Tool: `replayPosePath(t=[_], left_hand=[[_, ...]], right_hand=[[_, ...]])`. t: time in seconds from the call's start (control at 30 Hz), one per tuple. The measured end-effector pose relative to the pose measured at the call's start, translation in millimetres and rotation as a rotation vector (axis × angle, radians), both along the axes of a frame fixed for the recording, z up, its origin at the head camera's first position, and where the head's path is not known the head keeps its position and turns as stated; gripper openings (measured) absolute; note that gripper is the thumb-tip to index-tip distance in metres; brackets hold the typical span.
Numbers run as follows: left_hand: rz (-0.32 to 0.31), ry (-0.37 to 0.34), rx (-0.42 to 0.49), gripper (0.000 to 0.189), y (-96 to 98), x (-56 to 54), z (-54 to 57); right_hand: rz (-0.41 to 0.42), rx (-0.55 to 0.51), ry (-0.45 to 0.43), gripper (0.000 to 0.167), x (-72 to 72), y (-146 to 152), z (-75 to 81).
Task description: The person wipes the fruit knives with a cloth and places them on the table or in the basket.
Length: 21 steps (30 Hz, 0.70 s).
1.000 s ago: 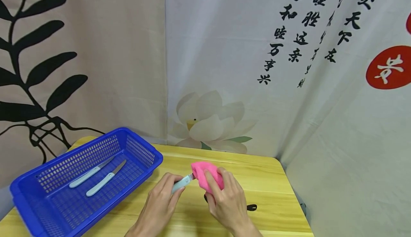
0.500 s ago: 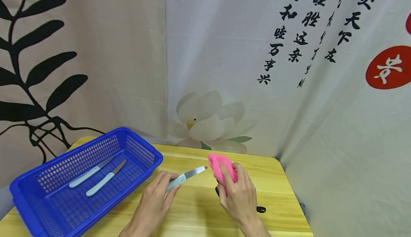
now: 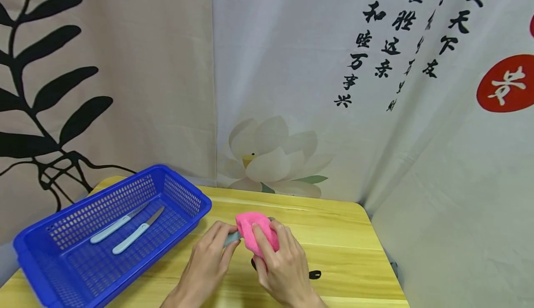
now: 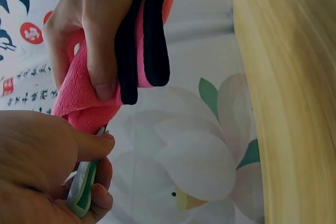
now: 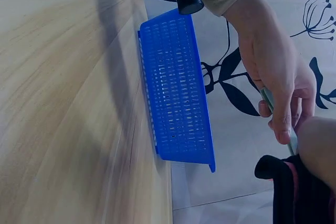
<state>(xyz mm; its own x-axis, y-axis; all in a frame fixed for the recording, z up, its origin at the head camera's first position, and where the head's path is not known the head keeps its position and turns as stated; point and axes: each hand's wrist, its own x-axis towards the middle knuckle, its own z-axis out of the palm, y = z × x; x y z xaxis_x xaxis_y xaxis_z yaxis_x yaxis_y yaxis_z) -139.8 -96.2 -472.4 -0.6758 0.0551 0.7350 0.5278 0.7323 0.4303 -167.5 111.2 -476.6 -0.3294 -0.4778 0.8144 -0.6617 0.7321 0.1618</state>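
My left hand [image 3: 204,259] grips a small knife by its pale blue handle [image 3: 232,238], the blade pointing right. Most of the blade is hidden in a folded pink cloth [image 3: 253,234]; a small grey bit shows at the cloth's far edge. My right hand [image 3: 285,264] pinches this cloth around the blade, thumb and fingers on either side. Dark bands [image 4: 156,40] edge the cloth in the left wrist view, where the left thumb and fingers hold the knife handle [image 4: 83,187] right beside it. Both hands are raised over the table.
A blue plastic basket [image 3: 89,273] stands on the left of the wooden table [image 3: 346,238]. Inside lie two similar knives, one [image 3: 112,229] behind the other [image 3: 132,242]. A printed curtain [image 3: 288,67] hangs behind the table's back edge.
Half a second ago the cloth was off to the right and the blade was bare. Now my right hand has moved back left, and the cloth covers the blade again.
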Motion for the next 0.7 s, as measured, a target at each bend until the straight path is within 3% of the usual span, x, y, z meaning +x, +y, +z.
replayPosePath(t=[0.33,0.7], left_hand=[[-0.036,0.039,0.006,0.034,-0.5,0.8,0.0],[-0.035,0.024,0.020,0.033,-1.4,1.3,0.1]], right_hand=[[-0.002,-0.012,0.007,0.058,-1.4,1,2.0],[-0.079,-0.041,-0.025,0.064,-10.9,19,4.0]])
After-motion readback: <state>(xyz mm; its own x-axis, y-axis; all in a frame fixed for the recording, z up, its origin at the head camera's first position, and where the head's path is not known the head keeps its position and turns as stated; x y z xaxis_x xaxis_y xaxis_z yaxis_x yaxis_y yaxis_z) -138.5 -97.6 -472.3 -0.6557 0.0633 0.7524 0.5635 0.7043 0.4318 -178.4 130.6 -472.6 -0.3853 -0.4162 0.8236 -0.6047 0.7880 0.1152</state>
